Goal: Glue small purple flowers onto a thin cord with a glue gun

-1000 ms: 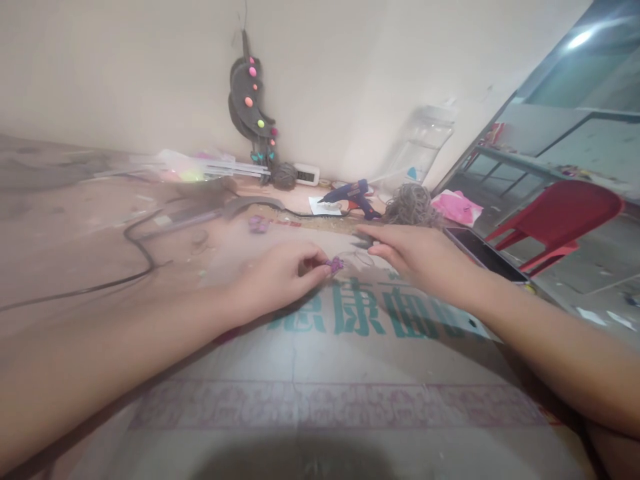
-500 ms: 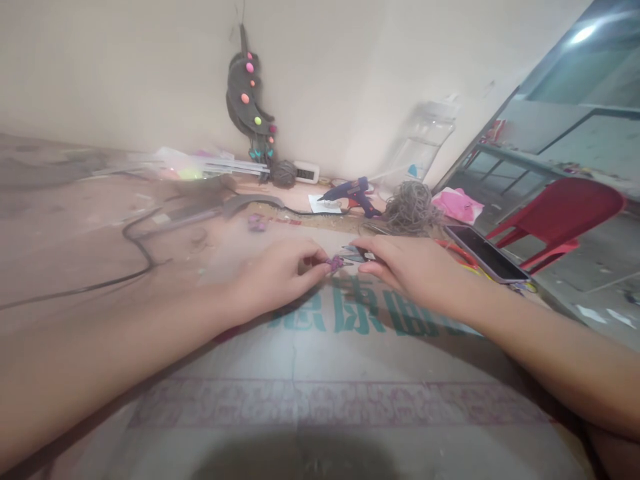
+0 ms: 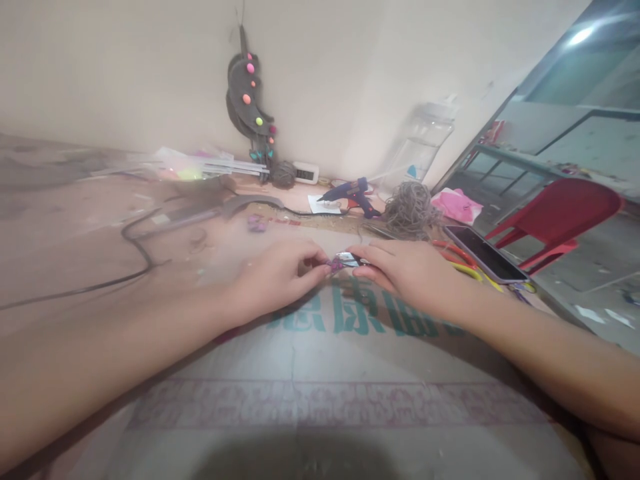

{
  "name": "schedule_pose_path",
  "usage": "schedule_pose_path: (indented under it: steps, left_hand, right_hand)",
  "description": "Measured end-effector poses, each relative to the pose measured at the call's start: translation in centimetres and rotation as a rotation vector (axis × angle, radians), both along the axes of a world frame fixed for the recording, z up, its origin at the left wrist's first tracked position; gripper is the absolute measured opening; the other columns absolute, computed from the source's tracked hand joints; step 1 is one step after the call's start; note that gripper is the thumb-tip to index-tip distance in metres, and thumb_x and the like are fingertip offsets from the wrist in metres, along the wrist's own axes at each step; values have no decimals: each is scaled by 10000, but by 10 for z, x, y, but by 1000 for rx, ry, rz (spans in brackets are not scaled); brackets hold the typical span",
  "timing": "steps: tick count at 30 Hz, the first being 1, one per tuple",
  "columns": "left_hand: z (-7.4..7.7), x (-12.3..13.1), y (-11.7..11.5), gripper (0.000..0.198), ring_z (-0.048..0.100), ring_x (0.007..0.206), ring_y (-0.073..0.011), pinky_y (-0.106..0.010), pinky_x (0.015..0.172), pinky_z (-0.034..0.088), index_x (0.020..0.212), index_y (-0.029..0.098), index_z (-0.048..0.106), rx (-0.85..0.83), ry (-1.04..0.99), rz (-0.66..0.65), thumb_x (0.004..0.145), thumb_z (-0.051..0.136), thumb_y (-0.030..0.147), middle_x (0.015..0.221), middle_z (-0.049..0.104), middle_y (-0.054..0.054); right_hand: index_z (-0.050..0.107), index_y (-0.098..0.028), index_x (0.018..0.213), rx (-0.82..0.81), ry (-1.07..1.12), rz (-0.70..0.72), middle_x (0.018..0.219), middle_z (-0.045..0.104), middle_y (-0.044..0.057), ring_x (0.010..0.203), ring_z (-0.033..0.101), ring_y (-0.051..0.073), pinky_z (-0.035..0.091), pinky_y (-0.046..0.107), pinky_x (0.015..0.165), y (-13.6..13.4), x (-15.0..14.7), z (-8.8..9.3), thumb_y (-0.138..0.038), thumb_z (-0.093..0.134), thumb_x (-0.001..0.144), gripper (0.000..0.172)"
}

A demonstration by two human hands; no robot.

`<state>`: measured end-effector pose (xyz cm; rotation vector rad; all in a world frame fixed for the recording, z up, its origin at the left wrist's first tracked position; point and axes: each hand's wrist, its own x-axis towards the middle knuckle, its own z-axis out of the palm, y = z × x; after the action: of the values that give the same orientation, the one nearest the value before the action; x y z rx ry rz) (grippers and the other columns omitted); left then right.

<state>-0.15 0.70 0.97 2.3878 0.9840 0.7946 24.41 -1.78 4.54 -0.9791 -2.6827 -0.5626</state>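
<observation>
My left hand (image 3: 287, 270) pinches a small purple piece (image 3: 337, 265) between thumb and fingertips; what it is made of is too blurred to tell. From the other side, my right hand (image 3: 410, 267) grips a pair of thread snips (image 3: 350, 259) with a dark handle and silvery blades. Their blades lie close together, the tips at the purple piece. Below both hands spreads a grey printed sheet (image 3: 250, 407) with green characters. Another purple bit (image 3: 257, 224) rests on the table beyond my left hand.
A glue gun (image 3: 345, 195) on white paper, tangled grey yarn (image 3: 411, 208), a water bottle (image 3: 425, 137) and a phone (image 3: 486, 254) stand behind. Orange-and-yellow-handled scissors (image 3: 457, 257) lie by my right wrist. A grey crescent ornament (image 3: 245, 93) hangs on the wall. A black cable (image 3: 100, 288) crosses the left.
The snips' blades were spread around the purple piece and have come together. My right hand has shifted slightly left; my left hand has stayed in place.
</observation>
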Motion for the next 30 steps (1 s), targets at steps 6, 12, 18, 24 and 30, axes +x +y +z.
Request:
schedule_pose_path:
  steps: [6, 12, 18, 24, 30]
  left_hand:
    - [-1, 1, 0, 229, 621, 791, -182, -304, 737, 458, 833, 197, 659, 14, 15, -8, 942, 531, 352, 822, 695, -20]
    - [1, 1, -1, 209, 616, 773, -174, -299, 724, 450, 847, 193, 660, 13, 17, -19, 940, 541, 338, 813, 689, -12]
    - [1, 1, -1, 203, 608, 760, -169, -297, 718, 447, 854, 189, 671, -2, 13, -25, 937, 549, 328, 804, 688, -11]
    - [1, 2, -1, 210, 612, 769, -175, -301, 721, 453, 843, 189, 663, -11, 14, -18, 936, 545, 336, 810, 690, -18]
    - [0, 1, 1, 257, 630, 805, -187, -312, 748, 467, 872, 203, 675, -41, -10, 9, 959, 527, 395, 850, 706, -19]
  right_hand:
    - [677, -124, 1164, 43, 2, 32, 904, 756, 96, 744, 676, 188, 437, 286, 588, 0, -2, -1, -408, 375, 1074, 424]
    - [690, -124, 1137, 96, 0, 54, 837, 734, 78, 708, 655, 180, 415, 282, 575, 0, -2, -3, -412, 374, 1074, 432]
    - [705, -154, 1139, 70, 15, 37, 851, 740, 80, 721, 651, 173, 422, 279, 590, 0, -1, -4, -402, 398, 1070, 401]
    - [709, -152, 1178, 76, 49, 26, 833, 751, 80, 716, 678, 183, 455, 279, 579, -2, -1, -6, -392, 418, 1063, 393]
    - [684, -163, 1264, -6, 231, -214, 1155, 771, 125, 976, 745, 268, 576, 372, 790, 7, 4, 9, -386, 446, 1041, 396]
